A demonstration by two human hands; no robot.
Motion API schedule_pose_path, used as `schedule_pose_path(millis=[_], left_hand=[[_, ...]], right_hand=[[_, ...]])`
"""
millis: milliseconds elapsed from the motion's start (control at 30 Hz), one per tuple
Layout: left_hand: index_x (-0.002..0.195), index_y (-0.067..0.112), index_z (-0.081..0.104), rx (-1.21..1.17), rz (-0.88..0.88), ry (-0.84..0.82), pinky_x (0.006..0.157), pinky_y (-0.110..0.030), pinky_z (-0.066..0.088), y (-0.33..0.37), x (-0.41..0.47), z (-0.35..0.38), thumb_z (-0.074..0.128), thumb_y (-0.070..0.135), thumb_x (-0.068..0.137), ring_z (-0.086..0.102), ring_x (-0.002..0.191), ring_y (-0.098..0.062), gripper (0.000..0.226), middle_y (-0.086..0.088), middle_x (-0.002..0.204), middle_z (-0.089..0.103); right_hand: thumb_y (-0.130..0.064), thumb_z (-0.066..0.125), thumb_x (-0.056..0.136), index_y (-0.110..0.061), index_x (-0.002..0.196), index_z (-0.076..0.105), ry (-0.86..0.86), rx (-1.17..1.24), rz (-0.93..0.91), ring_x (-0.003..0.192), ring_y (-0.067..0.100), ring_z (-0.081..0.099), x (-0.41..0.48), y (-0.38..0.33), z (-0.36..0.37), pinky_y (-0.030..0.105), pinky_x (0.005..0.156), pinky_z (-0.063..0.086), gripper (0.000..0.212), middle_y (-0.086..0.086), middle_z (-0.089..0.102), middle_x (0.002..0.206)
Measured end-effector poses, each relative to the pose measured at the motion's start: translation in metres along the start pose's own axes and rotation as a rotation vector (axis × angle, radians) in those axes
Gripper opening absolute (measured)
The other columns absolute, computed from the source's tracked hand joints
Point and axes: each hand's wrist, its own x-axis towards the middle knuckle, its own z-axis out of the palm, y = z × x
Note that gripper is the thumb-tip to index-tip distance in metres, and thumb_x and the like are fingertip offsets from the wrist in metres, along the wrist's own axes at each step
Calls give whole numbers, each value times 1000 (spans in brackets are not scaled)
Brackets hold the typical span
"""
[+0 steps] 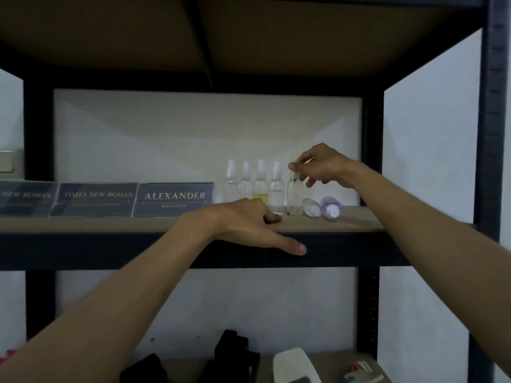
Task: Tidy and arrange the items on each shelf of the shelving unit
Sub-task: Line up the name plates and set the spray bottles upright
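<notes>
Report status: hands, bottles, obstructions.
Right hand pinching top of fifth bottle, upright in row. Left hand resting open on shelf edge. Two bottles lying sideways right of it.

The leftmost nameplate at the shelf's left end was cut by the picture's edge, its lettering blurred. The left hand hid the yellow-filled bottle's base. The right hand's pinching fingertips covered the fifth bottle's top. On the lower shelf, black objects and a white object ran off the bottom edge.
</notes>
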Motion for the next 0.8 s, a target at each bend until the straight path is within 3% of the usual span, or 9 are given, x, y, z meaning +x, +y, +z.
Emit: schedule_pose_path(millis=[100,167,267,367,567,800], left_hand=[[152,32,39,0,-2,12,111,-33,34,-1,0,1,59,91,61,42,135,-15,110,9,153,40],[152,31,39,4,-4,14,112,-33,34,-1,1,1,59,91,61,41,136,-15,110,9,154,40],[152,30,38,30,-15,-13,113,-33,33,4,1,-3,60,89,63,41,136,-16,109,8,153,39],[153,27,38,53,-14,-31,111,-34,37,13,3,-6,59,86,67,45,130,-16,106,6,150,42],[151,27,39,74,4,-24,109,-36,40,24,14,0,59,93,58,47,127,-15,116,8,148,44],[152,26,37,73,1,-52,109,-35,39,33,18,-3,60,87,65,47,128,-17,109,7,148,43]], right_hand=[[-51,62,93,-21,112,64,-34,-10,17,91,18,70,-4,4,-5,41,87,51,36,1,73,101],[-57,69,85,-23,112,59,-71,-51,21,95,17,68,-10,6,-14,42,89,51,45,0,72,101],[-59,81,70,-25,108,61,-257,-270,6,102,13,62,-25,4,-29,38,94,48,55,-3,67,107],[-52,85,69,-23,101,69,-386,-429,-36,102,9,58,-35,-1,-31,32,94,45,46,-8,64,106],[-40,90,66,-26,91,75,-348,-516,-84,93,6,63,-37,-3,-18,28,85,50,32,-15,68,90],[-23,83,74,-23,79,77,-166,-493,-171,85,8,68,-38,-3,-20,29,79,56,8,-9,72,84]])
